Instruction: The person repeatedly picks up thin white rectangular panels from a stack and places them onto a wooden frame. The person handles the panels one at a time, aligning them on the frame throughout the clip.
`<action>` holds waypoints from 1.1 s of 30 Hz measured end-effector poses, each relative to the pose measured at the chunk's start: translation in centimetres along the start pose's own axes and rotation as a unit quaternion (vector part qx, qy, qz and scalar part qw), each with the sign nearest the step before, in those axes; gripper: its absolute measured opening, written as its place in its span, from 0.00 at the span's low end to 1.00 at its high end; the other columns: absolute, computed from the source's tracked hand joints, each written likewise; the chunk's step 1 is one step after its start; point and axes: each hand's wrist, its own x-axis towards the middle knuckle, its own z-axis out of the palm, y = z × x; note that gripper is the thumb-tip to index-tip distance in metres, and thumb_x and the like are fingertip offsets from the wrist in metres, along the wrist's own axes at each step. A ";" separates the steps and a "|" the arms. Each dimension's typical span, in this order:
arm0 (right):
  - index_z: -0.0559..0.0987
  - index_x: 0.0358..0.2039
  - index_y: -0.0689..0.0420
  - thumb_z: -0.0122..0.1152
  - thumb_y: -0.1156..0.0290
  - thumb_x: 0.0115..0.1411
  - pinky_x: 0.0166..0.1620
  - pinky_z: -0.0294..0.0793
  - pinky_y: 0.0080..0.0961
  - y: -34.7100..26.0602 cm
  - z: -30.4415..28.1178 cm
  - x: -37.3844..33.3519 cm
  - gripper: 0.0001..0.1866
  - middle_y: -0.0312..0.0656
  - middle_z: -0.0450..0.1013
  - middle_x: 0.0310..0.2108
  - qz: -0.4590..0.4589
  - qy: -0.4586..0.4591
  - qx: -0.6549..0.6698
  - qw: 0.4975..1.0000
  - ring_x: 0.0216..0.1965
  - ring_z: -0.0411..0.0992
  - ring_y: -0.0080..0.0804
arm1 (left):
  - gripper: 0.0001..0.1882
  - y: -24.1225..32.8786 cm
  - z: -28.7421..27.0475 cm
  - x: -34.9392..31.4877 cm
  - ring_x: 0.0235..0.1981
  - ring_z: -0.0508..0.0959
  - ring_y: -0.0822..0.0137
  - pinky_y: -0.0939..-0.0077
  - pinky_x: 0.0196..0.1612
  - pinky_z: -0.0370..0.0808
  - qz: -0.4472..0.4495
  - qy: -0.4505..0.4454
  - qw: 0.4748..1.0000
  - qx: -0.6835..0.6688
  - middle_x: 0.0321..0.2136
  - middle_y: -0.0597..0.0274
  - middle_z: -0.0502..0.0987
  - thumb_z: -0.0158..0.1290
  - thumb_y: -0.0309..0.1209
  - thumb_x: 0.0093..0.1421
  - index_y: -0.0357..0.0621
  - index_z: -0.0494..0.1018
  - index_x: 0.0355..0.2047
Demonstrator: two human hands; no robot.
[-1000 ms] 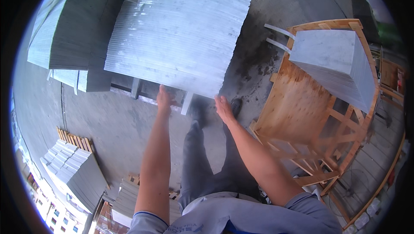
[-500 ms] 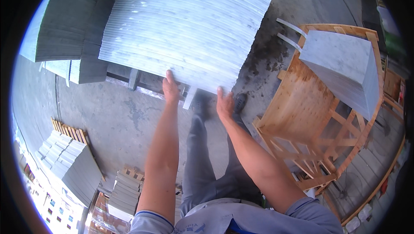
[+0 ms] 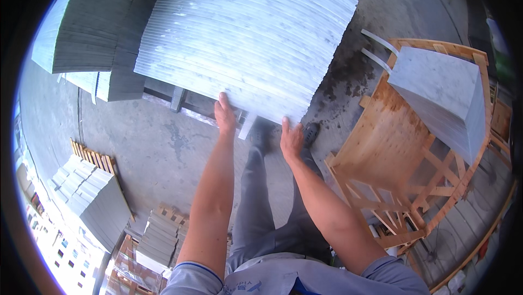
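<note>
A long row of pale grey-white marble slabs [image 3: 250,39] stands packed face to face, with their narrow edges upward. At the near end, my left hand [image 3: 224,115] is closed on the nearest marble slab [image 3: 251,109], its thumb over the top edge. My right hand [image 3: 292,137] grips the same slab close to its right corner, thumb likewise on the edge. The other fingers of both hands are mostly hidden below that edge. Both arms reach forward nearly straight.
A wooden crate [image 3: 376,137] at the right holds a block of marble slabs [image 3: 436,80]. Dark stacked slabs [image 3: 98,28] stand at the far left. Lower left are tile stacks on pallets [image 3: 92,189]. Wet patches mark the concrete floor [image 3: 348,69].
The whole scene has shifted slightly to the right in view. Both hands stay at the same near edge of the slabs, with no clear movement against it.
</note>
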 end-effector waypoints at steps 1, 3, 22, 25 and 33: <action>0.66 0.37 0.70 0.44 0.42 0.58 0.41 0.69 0.45 0.0 0.0 0.0 0.35 0.62 0.72 0.31 -0.002 0.002 -0.004 1.000 0.36 0.72 0.58 | 0.38 -0.1 0.0 0.0 0.27 0.77 0.65 0.76 0.23 0.72 -0.015 0.006 1.000 0.013 0.31 0.54 0.74 0.35 0.62 0.58 0.33 0.66 0.42; 0.66 0.37 0.70 0.44 0.41 0.58 0.40 0.70 0.45 0.0 0.1 0.0 0.35 0.62 0.72 0.30 -0.008 0.007 -0.012 1.000 0.36 0.72 0.58 | 0.38 -0.2 0.1 0.0 0.27 0.77 0.64 0.76 0.23 0.72 -0.009 0.004 1.000 -0.001 0.31 0.54 0.74 0.35 0.62 0.59 0.32 0.66 0.41; 0.67 0.35 0.71 0.45 0.42 0.58 0.40 0.70 0.43 -0.7 0.0 -0.8 0.35 0.63 0.72 0.30 0.000 0.027 -0.016 1.000 0.35 0.72 0.58 | 0.38 1.0 0.0 -1.5 0.41 0.72 0.52 0.64 0.46 0.67 -0.028 0.025 0.999 0.003 0.40 0.41 0.72 0.33 0.58 0.62 0.27 0.65 0.45; 0.67 0.35 0.72 0.44 0.42 0.59 0.40 0.70 0.44 -1.0 0.2 -1.0 0.35 0.64 0.72 0.31 0.026 0.031 -0.011 0.999 0.35 0.71 0.58 | 0.39 0.6 0.1 -1.4 0.43 0.72 0.52 0.64 0.47 0.66 -0.019 0.021 0.999 -0.016 0.42 0.40 0.71 0.32 0.58 0.62 0.27 0.64 0.47; 0.67 0.35 0.73 0.45 0.43 0.59 0.40 0.69 0.45 -1.8 -0.2 -1.4 0.35 0.66 0.71 0.31 0.053 0.030 0.023 0.998 0.36 0.71 0.60 | 0.39 1.1 0.3 -1.6 0.44 0.71 0.51 0.64 0.48 0.65 -0.018 0.026 0.999 -0.013 0.43 0.40 0.70 0.32 0.58 0.62 0.28 0.64 0.48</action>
